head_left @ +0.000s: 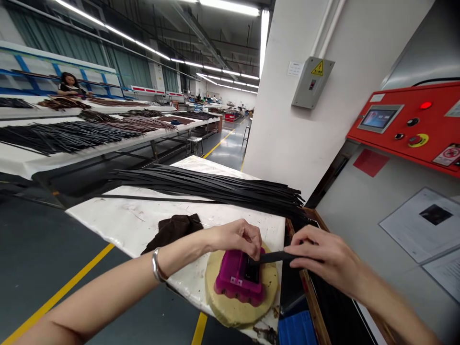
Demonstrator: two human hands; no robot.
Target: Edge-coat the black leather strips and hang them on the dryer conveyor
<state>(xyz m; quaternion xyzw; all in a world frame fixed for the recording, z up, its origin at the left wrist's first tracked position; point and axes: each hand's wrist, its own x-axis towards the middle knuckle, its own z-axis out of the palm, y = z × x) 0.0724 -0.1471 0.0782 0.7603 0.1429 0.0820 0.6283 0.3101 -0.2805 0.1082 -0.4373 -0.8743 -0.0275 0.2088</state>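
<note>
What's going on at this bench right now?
A person's left hand grips a magenta plastic block sitting on a round beige pad, while the right hand holds a narrow black strip against the block. A bundle of long black strips lies across the white-covered table behind them.

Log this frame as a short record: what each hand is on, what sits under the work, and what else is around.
left hand: left hand resting on a magenta plastic block; silver bangle on the wrist
right hand: right hand pinching a narrow black strip, its end over the block
under block: round tan disc on a white-topped table
nearby: bundle of long black strips; crumpled dark brown cloth
background: red control panel; seated person
</note>
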